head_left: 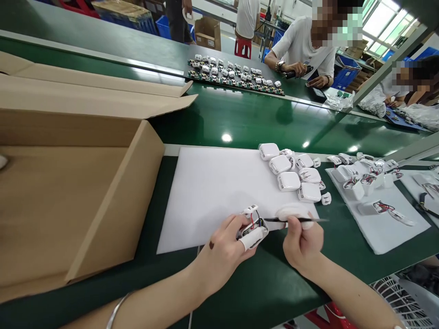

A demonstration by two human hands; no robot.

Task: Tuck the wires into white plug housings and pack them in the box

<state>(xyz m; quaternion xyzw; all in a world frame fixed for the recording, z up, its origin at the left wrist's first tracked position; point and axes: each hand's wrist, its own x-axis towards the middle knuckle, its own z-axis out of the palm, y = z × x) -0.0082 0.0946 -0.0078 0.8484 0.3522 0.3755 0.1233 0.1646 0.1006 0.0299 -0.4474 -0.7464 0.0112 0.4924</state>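
My left hand (228, 249) is closed around a small open white device shell (253, 225) with red and black wires showing; the fingertips wear white cots. My right hand (302, 242) pinches black tweezers (274, 220) whose tip points left into the shell. Both hands hover over the near edge of a white foam sheet (212, 192). A cluster of several closed white shells (291, 171) lies on the sheet's far right corner, just beyond my right hand.
A large open cardboard box (68, 183) fills the left. A second white sheet (384, 219) with loose parts lies to the right. Across the green belt (240, 119) a tray of small parts (233, 73) sits before a seated person in white holding a tool (298, 71).
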